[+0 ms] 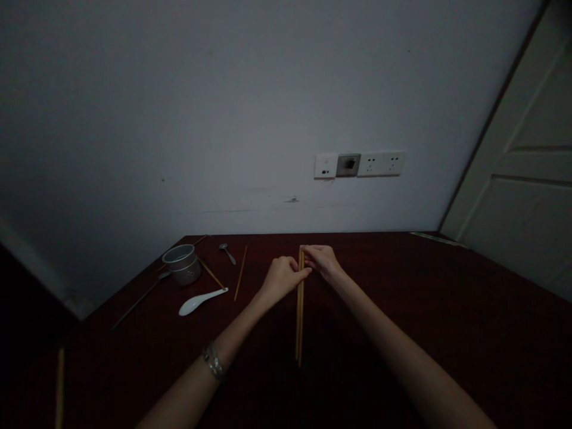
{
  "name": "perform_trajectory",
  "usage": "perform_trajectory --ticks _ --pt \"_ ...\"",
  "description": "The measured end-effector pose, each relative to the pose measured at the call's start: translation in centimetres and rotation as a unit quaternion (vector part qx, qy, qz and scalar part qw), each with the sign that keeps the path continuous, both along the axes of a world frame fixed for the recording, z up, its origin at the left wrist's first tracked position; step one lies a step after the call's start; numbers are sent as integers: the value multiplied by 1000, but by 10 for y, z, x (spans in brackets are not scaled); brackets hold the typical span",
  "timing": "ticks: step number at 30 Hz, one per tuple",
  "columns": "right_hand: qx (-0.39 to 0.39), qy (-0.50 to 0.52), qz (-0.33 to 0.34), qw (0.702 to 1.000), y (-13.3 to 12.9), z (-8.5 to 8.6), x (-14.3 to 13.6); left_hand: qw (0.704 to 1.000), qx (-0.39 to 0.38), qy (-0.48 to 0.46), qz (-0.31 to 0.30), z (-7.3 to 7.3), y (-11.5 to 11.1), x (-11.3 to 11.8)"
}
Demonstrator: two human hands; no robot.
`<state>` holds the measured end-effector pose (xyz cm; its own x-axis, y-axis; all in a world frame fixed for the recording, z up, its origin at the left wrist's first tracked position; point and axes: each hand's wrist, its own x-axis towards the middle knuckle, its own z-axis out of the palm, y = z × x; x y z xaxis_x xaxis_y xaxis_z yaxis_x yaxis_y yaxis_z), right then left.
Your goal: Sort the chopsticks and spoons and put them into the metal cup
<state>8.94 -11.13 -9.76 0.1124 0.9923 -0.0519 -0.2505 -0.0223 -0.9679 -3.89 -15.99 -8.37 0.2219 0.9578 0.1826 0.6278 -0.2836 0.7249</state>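
A pair of wooden chopsticks (300, 322) stretches from between my hands toward the table's near side, the two sticks close together. My left hand (282, 273) is closed around their upper part from the left, its thumb lying across them. At the far ends, my right hand (322, 258) pinches the chopsticks with thumb and fingers. A silvery bracelet (213, 360) circles my left wrist.
Left of my hands lie a single chopstick (241, 274), a small metal spoon (227, 253) and a white soup spoon (196, 302). A grey metal cup (184, 267) stands beyond, near a long-handled utensil (139, 302). Sockets (379, 164) are on the wall behind the dark table (402, 286).
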Motion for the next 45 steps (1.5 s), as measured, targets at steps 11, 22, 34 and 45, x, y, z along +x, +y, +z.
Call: perform_trajectory --ticks 11,22,34,45 --pt "-70 25 9 997 -5 -15 -8 975 47 216 17 -12 1 -1" --pt "-68 -75 32 994 7 -31 2 969 4 245 17 -36 14 -5" --pt "24 -172 -53 983 22 -61 43 950 -28 307 46 -38 6 -6" --pt "38 -185 -53 981 21 -67 46 943 -15 328 46 -36 -1 -4"
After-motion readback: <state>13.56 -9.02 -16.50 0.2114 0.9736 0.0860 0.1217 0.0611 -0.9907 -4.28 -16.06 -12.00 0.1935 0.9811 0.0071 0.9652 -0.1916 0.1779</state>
